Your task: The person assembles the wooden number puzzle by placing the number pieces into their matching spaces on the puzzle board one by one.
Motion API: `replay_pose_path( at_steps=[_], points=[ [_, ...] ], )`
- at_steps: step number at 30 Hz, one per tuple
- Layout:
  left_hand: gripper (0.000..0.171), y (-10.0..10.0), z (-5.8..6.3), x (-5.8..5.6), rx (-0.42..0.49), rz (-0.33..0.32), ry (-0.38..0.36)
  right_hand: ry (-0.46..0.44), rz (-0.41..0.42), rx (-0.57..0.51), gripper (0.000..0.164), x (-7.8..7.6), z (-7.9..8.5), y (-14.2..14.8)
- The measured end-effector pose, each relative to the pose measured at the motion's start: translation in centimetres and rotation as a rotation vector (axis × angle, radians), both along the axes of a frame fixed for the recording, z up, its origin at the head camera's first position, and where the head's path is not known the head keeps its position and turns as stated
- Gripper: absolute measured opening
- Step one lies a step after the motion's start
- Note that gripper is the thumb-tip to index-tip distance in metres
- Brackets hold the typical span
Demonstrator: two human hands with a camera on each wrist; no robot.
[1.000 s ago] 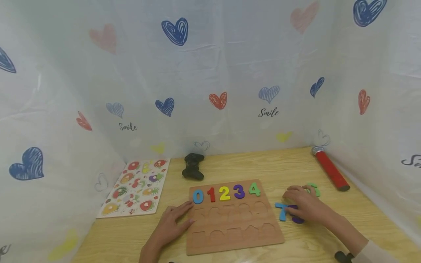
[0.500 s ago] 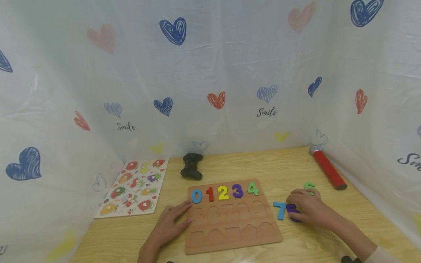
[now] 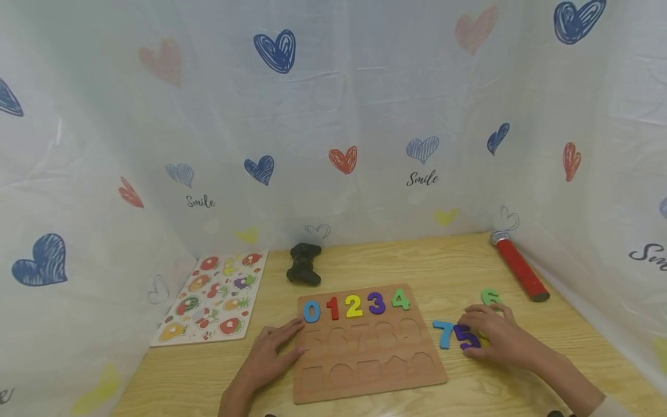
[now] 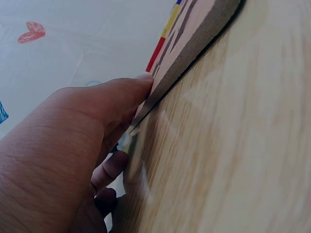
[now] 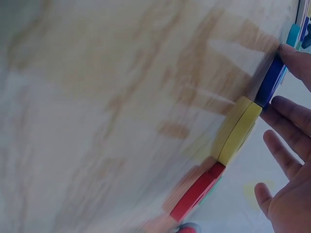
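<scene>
In the head view, a wooden number board (image 3: 370,370) lies flat, with digits 0, 1, 2, 3 and 4 standing in its top row. My left hand (image 3: 273,350) touches the board's left edge with thumb and forefinger; the left wrist view shows the thumb against that edge. Over loose digits on the right, my right hand (image 3: 495,336) spans a purple number 5 (image 3: 467,337), thumb at one end and forefinger at the other. The right wrist view shows the other fingers spread. Partly under this hand is a yellow digit (image 5: 238,133). A blue number 7 (image 3: 443,334) lies to its left.
A green number 6 (image 3: 490,296) lies behind my right hand, and a red digit (image 5: 197,191) shows in the right wrist view. Farther back are a black game controller (image 3: 304,264) and a red microphone-like tube (image 3: 521,269). A fruit puzzle board (image 3: 213,298) lies left.
My right hand has shifted slightly right and toward me, uncovering the 7 and more of the purple 5. The 5 has moved a little right. My left hand stays at the board.
</scene>
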State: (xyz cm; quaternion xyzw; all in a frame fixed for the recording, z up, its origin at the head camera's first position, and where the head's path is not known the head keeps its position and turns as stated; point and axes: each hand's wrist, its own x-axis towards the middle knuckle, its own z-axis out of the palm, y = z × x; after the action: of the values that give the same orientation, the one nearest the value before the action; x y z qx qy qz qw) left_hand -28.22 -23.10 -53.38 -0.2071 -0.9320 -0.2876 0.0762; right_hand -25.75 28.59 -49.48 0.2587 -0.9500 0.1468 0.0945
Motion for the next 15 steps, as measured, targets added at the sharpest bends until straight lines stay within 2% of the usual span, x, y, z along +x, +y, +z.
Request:
replay_pose_path(
  at_steps=[7, 15],
  points=[
    [0.054, -0.06, 0.01, 0.08, -0.003, -0.005, -0.007, 0.013, 0.004, 0.009, 0.040, -0.21, -0.06, -0.17],
    [0.053, -0.07, 0.03, 0.04, 0.004, -0.013, 0.002, 0.012, -0.008, 0.000, 0.044, -0.13, 0.73, -0.48]
  ],
)
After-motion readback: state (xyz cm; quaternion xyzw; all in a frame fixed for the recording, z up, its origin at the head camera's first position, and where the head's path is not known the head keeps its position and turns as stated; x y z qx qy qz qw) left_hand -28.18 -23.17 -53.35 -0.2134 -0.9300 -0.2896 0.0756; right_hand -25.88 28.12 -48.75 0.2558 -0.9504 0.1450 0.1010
